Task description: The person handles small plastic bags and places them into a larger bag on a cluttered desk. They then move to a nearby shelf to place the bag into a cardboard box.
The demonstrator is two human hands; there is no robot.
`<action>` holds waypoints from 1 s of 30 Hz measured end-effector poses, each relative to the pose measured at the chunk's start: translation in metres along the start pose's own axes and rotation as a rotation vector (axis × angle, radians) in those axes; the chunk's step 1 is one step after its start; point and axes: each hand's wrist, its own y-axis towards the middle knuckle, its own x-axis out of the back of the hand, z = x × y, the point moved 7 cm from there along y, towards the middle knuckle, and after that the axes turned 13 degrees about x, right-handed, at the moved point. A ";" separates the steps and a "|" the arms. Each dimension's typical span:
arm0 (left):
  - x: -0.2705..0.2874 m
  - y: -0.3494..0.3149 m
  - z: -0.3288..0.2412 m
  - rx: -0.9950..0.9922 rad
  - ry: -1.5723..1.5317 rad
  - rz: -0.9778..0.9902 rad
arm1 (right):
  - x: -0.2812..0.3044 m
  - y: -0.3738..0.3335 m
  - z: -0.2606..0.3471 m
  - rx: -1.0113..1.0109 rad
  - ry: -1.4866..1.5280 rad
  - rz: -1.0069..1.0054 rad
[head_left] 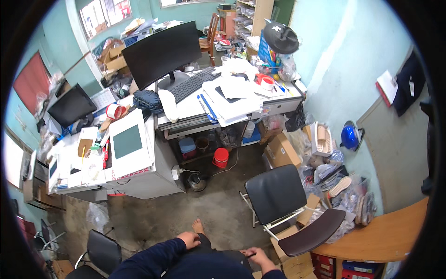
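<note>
My left hand (189,239) is low in front of my dark trousers, at the end of a dark blue sleeve. Its fingers are loosely curled together and nothing shows in them. To its right, my right hand (261,259) is closed around a small dark object (251,255), too small to name. Just beyond my left hand, a bare foot (198,226) stands on the grey floor. The black chair (275,193) with a dark writing arm (312,232) is nearest to my right hand.
Ahead stands a paper-covered desk with a monitor (162,53) and keyboard (195,85). Below it are a red bucket (220,158) and a kettle (197,182) beside a cord. Boxes and bagged shoes (340,186) line the right wall. Another black chair (104,251) is at lower left.
</note>
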 end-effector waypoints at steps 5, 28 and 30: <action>0.104 0.011 0.064 0.140 -0.329 -0.262 | 0.081 0.081 0.103 -0.021 -0.268 -0.196; 0.344 0.129 -0.037 0.245 -1.128 -0.561 | 0.485 0.527 0.423 0.148 -0.518 -0.677; 0.368 0.142 -0.064 0.252 -0.998 -0.558 | 0.487 0.544 0.423 0.143 -0.536 -0.623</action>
